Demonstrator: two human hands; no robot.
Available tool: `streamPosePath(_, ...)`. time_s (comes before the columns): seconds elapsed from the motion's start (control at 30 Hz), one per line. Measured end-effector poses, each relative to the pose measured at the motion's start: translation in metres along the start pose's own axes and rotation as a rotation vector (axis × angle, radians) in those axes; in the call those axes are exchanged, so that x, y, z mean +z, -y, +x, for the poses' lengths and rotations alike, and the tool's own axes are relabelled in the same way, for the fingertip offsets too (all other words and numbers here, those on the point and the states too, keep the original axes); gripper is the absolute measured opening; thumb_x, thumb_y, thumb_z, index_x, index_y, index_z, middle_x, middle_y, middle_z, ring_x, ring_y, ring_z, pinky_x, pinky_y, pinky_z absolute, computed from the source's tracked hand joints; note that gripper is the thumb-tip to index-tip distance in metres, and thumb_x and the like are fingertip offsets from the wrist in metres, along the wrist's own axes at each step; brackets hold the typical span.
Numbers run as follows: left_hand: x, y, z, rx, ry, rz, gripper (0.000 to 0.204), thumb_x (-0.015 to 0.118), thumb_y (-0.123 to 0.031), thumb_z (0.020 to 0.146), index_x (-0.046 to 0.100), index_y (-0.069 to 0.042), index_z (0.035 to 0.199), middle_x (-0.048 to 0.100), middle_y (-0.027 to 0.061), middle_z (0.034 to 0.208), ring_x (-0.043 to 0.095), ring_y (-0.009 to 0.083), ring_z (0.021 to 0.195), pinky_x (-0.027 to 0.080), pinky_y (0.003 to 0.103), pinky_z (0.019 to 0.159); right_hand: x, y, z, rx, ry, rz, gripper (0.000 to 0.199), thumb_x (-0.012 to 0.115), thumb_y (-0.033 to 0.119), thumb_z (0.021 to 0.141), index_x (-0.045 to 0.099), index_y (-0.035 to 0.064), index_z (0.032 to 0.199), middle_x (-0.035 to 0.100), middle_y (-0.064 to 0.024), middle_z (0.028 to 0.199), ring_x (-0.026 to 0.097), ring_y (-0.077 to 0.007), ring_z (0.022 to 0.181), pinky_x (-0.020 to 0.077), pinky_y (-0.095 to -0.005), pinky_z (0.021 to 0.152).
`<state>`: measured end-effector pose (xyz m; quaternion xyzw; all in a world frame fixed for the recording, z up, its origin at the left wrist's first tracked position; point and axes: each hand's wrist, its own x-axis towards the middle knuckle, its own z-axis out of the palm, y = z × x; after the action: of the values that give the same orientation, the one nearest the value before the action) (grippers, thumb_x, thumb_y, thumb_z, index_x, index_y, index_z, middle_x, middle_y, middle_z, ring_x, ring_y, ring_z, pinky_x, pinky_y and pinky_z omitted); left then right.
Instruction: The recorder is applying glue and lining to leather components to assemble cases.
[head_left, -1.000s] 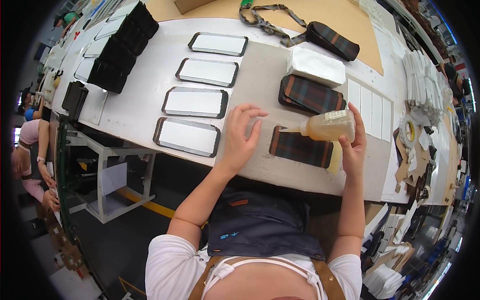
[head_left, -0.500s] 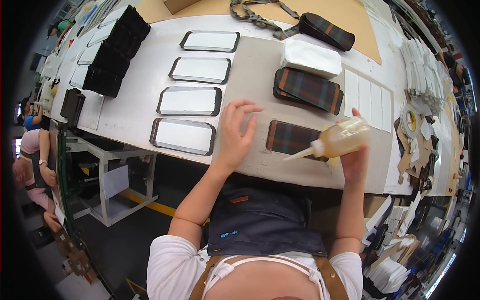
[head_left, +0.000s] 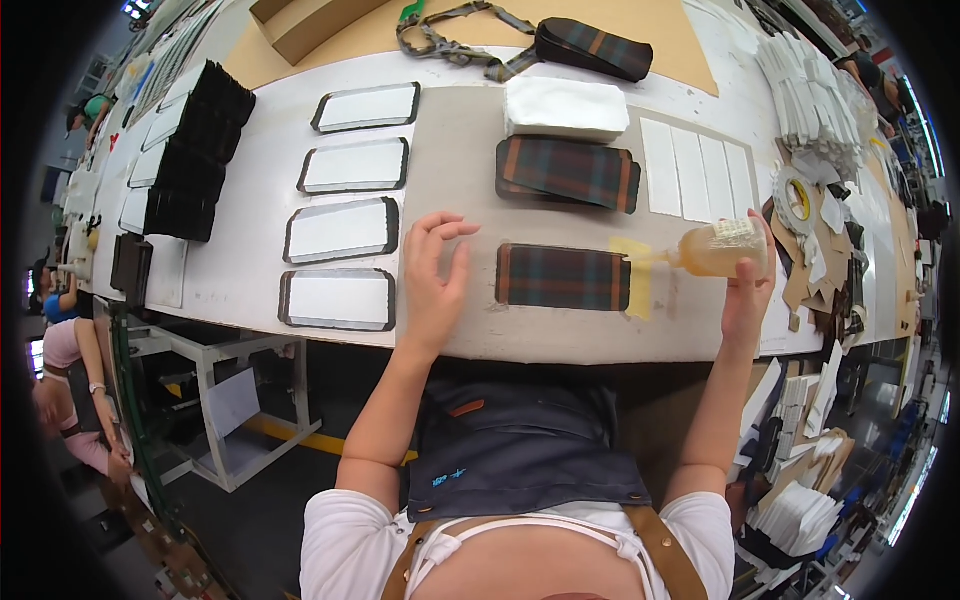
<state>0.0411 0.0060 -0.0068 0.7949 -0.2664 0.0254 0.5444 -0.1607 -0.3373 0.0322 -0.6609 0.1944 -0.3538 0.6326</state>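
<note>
My right hand (head_left: 745, 290) holds a small squeeze bottle of amber glue (head_left: 718, 248), tipped on its side with the nozzle pointing left over a yellow strip (head_left: 632, 275). That strip lies at the right end of a plaid fabric piece (head_left: 562, 277) on the white table (head_left: 450, 170). My left hand (head_left: 436, 280) rests open on the table just left of the plaid piece, fingers spread and holding nothing. A stack of more plaid pieces (head_left: 568, 172) lies behind it, with a white block (head_left: 566, 108) beyond.
Several white panels with dark edges (head_left: 340, 230) lie in a column at left, next to stacks of black pieces (head_left: 195, 150). White strips (head_left: 695, 168), a tape roll (head_left: 795, 198) and cardboard cut-outs crowd the right. A plaid pouch with strap (head_left: 590, 45) lies at the back. Other people work at far left.
My right hand has swung the glue bottle out to the right, off the plaid piece to its right end. My left hand has stayed almost still beside the piece.
</note>
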Motion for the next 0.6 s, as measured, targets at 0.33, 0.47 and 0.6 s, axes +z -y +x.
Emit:
streamPosePath(0.33, 0.000, -0.001, -0.001, -0.006, 0.008, 0.005, 0.018, 0.061, -0.002, 0.094, 0.070, -0.004, 0.110, 0.060, 0.0114, 0.122, 0.056, 0.0295, 0.120, 0.043, 0.039, 0.106, 0.000, -0.002, -0.001, -0.011, 0.043, -0.069, 0.079, 0.084, 0.037, 0.088, 0.049, 0.0019, 0.149, 0.052, -0.0076, 0.151, 0.054, -0.0173, 0.132, 0.0429, -0.0354, 0.113)
streamPosePath(0.47, 0.001, 0.000, -0.001, -0.008, 0.012, 0.010, 0.018, 0.061, -0.003, 0.094, 0.070, -0.004, 0.110, 0.060, 0.0118, 0.121, 0.056, 0.0296, 0.120, 0.042, 0.040, 0.106, -0.009, -0.004, -0.006, 0.003, 0.065, -0.097, 0.079, 0.083, 0.040, 0.088, 0.050, 0.0014, 0.149, 0.054, -0.0071, 0.148, 0.056, -0.0162, 0.129, 0.0436, -0.0343, 0.112)
streamPosePath(0.6, 0.001, 0.000, -0.001, -0.010, 0.009, 0.004, 0.018, 0.061, -0.003, 0.094, 0.070, -0.004, 0.109, 0.060, 0.0114, 0.121, 0.056, 0.0298, 0.120, 0.042, 0.040, 0.106, -0.013, 0.001, -0.020, -0.008, 0.090, -0.095, 0.081, 0.083, 0.042, 0.088, 0.049, 0.0009, 0.149, 0.054, -0.0078, 0.147, 0.055, -0.0189, 0.132, 0.0463, -0.0361, 0.109)
